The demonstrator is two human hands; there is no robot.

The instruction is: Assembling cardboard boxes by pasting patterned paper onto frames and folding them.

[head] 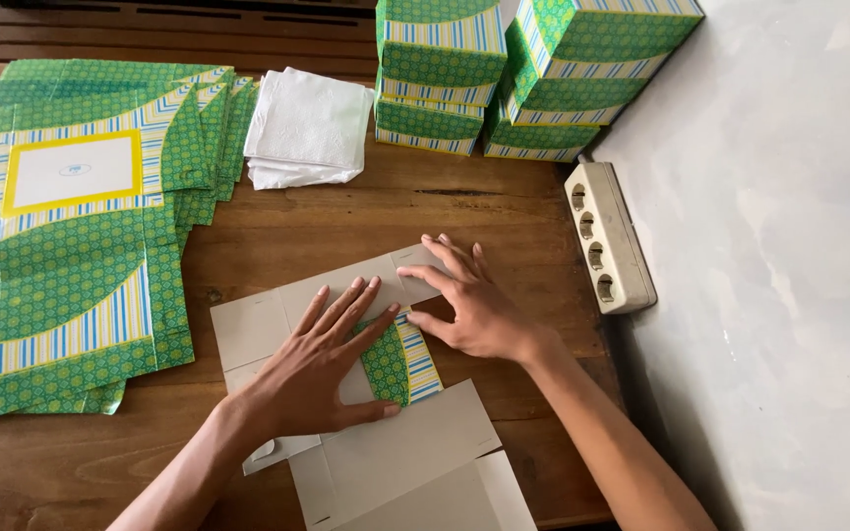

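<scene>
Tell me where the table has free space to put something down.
Bare wood lies between the white napkins, the power strip and the grey carton blank under both hands. The left side is crowded with flat green cartons; folded boxes fill the back.

Stack of flat green cartons (71, 246), white tissues (307, 128), assembled green boxes (533, 74), beige power strip (607, 236), wooden table (277, 221).

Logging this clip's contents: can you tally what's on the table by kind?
Folded green boxes: 5, as far as the stacks show
Stack of flat printed box sheets: 1
Flat box sheet under both hands: 1
Pile of white tissues: 1
Power strip: 1
Total: 9
</scene>
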